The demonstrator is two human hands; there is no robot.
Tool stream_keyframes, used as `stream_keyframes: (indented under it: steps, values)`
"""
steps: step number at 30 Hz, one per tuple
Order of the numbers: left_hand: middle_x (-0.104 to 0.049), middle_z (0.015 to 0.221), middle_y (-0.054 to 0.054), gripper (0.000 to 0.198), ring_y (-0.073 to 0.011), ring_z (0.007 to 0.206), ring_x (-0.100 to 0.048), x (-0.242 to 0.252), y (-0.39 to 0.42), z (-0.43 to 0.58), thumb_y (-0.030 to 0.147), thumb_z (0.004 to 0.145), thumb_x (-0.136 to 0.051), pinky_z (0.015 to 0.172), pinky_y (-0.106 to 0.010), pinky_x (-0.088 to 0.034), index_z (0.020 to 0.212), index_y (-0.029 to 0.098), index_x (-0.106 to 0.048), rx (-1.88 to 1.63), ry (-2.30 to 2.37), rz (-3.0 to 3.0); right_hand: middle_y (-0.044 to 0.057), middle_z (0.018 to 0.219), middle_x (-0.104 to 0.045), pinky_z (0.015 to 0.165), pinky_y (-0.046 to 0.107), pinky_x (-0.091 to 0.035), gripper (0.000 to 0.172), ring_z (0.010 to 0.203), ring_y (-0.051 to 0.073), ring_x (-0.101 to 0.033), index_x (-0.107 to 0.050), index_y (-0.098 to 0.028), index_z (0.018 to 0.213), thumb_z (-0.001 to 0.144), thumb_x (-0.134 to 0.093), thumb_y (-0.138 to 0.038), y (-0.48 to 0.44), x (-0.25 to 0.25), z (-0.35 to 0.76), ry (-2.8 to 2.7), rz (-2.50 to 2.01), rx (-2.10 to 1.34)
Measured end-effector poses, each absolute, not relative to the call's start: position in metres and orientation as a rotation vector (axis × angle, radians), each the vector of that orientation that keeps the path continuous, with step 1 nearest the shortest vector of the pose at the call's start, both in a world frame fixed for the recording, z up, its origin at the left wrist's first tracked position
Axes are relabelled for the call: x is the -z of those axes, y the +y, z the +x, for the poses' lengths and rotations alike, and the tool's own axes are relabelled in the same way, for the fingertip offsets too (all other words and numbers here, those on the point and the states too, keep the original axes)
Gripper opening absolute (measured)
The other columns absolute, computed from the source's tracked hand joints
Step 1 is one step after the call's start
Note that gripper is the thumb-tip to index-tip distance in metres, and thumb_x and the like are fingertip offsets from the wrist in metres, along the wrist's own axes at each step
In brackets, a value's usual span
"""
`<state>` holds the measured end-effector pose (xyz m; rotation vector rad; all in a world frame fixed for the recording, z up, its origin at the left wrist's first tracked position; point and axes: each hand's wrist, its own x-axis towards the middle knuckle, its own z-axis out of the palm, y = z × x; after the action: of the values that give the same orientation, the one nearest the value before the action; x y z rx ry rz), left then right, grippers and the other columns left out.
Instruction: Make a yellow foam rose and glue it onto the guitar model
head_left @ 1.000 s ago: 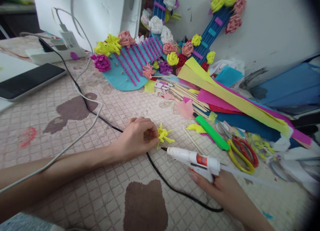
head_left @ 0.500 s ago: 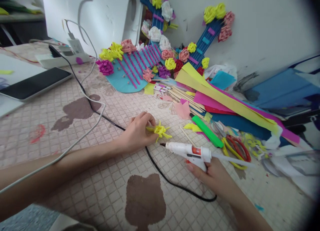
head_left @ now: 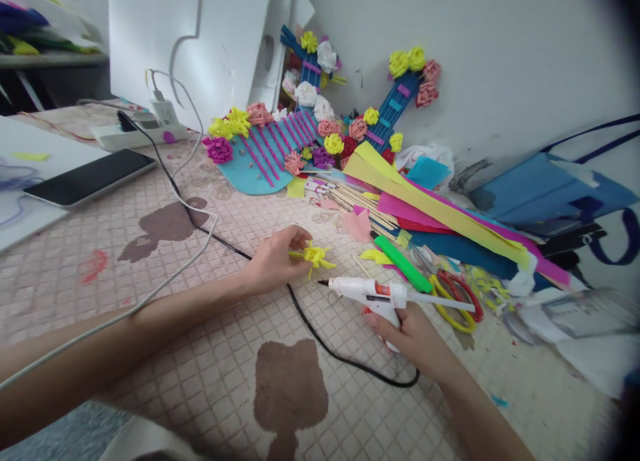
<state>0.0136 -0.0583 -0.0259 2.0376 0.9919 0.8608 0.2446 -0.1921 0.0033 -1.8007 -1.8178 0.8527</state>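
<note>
My left hand (head_left: 273,264) pinches a small yellow paper flower (head_left: 313,256) just above the pink quilted cloth (head_left: 150,294). My right hand (head_left: 410,331) grips a white hot glue gun (head_left: 375,293) by its handle. The gun's dark nozzle points left and sits a little below and right of the flower, not touching it. A clear glue stick pokes out of the gun's back end. The gun's black cord (head_left: 340,354) loops across the cloth under both hands.
Craft guitars (head_left: 270,148) of blue card with paper flowers lean at the back wall. Coloured paper sheets (head_left: 440,208), wooden sticks, a green marker (head_left: 403,262) and red-yellow scissors (head_left: 457,301) lie to the right. A phone (head_left: 90,178), a power strip (head_left: 135,131) and a white cable lie to the left.
The view has tilted up and back, so everything sits lower and smaller. My left hand turned the flower sideways. The glue gun stays close under the flower.
</note>
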Motion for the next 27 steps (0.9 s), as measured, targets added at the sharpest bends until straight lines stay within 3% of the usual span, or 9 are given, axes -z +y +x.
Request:
stream_keyframes:
  steps: [6, 11, 18, 27]
  values:
    - [-0.059, 0.090, -0.003, 0.039, -0.0153, 0.084, -0.060, 0.018, -0.048, 0.003, 0.026, 0.071, -0.062, 0.070, -0.030, -0.051, 0.106, 0.016, -0.051, -0.949, 1.010, 1.957, 0.001, 0.061, -0.059, 0.055, 0.027, -0.045, 0.032, 0.060, 0.017, -0.056, -0.062, -0.016, 0.078, 0.085, -0.050, -0.045, -0.184, 0.001, 0.241, -1.769, -1.802, -0.679]
    - [-0.059, 0.089, -0.002, 0.039, -0.0150, 0.085, -0.060, 0.017, -0.044, -0.008, 0.026, 0.072, -0.061, 0.070, -0.029, -0.051, 0.109, 0.017, -0.050, -0.962, 1.016, 1.946, 0.006, 0.083, -0.068, 0.071, 0.031, -0.047, 0.032, 0.078, 0.022, -0.061, -0.063, -0.014, 0.093, 0.084, -0.050, -0.041, -0.152, 0.002, 0.229, -1.752, -1.725, -0.422]
    - [-0.059, 0.087, -0.002, 0.042, -0.0141, 0.079, -0.059, 0.019, -0.051, -0.013, 0.025, 0.072, -0.061, 0.069, -0.030, -0.050, 0.110, 0.018, -0.047, -0.966, 0.998, 1.960, 0.008, 0.080, -0.068, 0.068, 0.030, -0.046, 0.035, 0.074, 0.022, -0.062, -0.063, -0.012, 0.097, 0.084, -0.047, -0.040, -0.076, 0.009, 0.202, -1.742, -1.707, -0.309]
    - [-0.058, 0.090, -0.002, 0.045, -0.0136, 0.079, -0.058, 0.021, -0.062, -0.004, 0.020, 0.072, -0.060, 0.072, -0.029, -0.049, 0.114, 0.019, -0.045, -1.002, 0.991, 1.939, 0.016, 0.107, -0.064, 0.089, 0.038, -0.042, 0.040, 0.101, 0.026, -0.057, -0.056, -0.010, 0.113, 0.085, -0.047, -0.038, -0.032, 0.033, 0.187, -1.765, -1.615, -0.188]
